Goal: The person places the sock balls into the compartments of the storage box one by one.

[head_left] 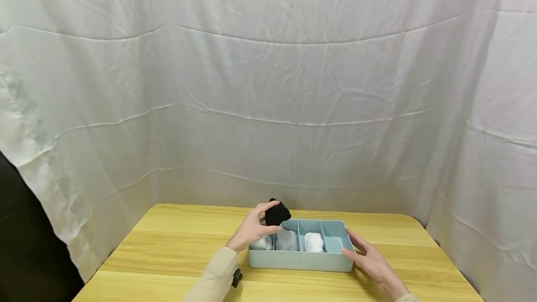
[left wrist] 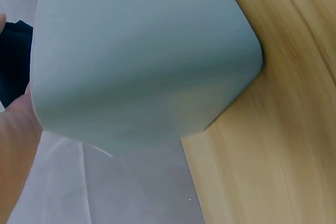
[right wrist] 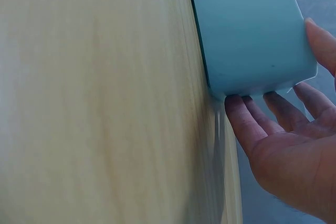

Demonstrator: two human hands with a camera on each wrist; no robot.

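Observation:
My left hand [head_left: 253, 228] pinches a balled-up black sock [head_left: 277, 214] between thumb and fingers, above the left part of a pale blue divided box [head_left: 300, 261]. In the left wrist view the black sock [left wrist: 14, 61] shows at the left edge, partly hidden behind the box wall [left wrist: 142, 51]. The box's compartments hold a light grey bundle [head_left: 263, 243], a darker grey bundle [head_left: 287, 240] and a white bundle [head_left: 313, 242]. The rightmost compartment [head_left: 334, 244] shows its bare floor. My right hand [head_left: 372, 263] grips the box's right end, thumb at the front corner, fingers along the end wall [right wrist: 257, 35].
The box stands on a wood-grain table [head_left: 176, 246] with rounded far corners. Pale grey curtains [head_left: 293, 83] hang behind the table and at both sides. A dark area [head_left: 25, 241] shows at the lower left.

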